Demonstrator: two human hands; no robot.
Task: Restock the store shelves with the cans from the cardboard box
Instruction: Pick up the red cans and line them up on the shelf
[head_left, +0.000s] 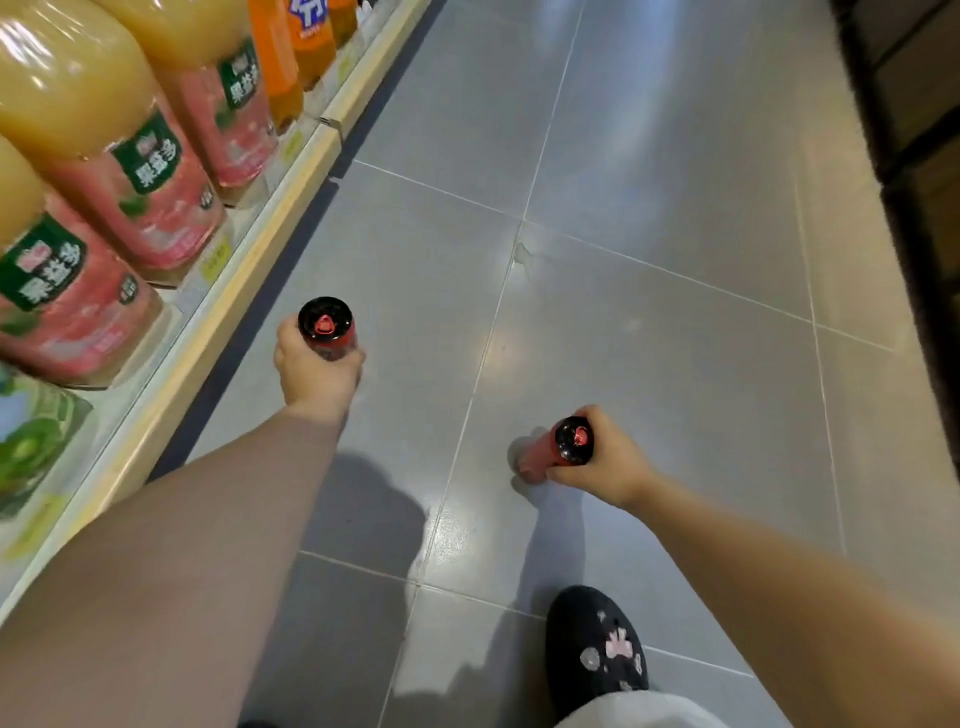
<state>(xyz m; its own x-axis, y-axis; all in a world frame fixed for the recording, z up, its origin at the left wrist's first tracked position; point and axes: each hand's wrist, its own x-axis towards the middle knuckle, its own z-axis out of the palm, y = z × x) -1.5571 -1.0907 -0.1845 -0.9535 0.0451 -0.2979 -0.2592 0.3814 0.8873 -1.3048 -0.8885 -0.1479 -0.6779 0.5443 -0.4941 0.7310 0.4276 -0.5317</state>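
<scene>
Each grip is wrapped around a can: the left hand (317, 371) closes its fingers about the body of one red can (327, 330), top up and black lid showing, while the right hand (605, 460) clasps a second red can (558, 449) near its top, this one tilted so its lower end points down and away to the left of the grip. Both cans are carried in the air above the grey tiled floor (649, 312), one per hand, which seems a sensible way to bring two to the shelf in a single trip; holding them by the body leaves the bases free for setting down. The cardboard box is not in view. Just to the left of the left grip runs the pale wooden lip of the shelf (244, 291), and beyond that lip stand large juice bottles (130, 171) packed close, so no free slot for a can shows on that tier. To the right of the right grip the aisle is open until a dark fixture (914, 130) at the far side. Below the right grip, a dark patterned shoe (597, 644) is planted on the floor.
</scene>
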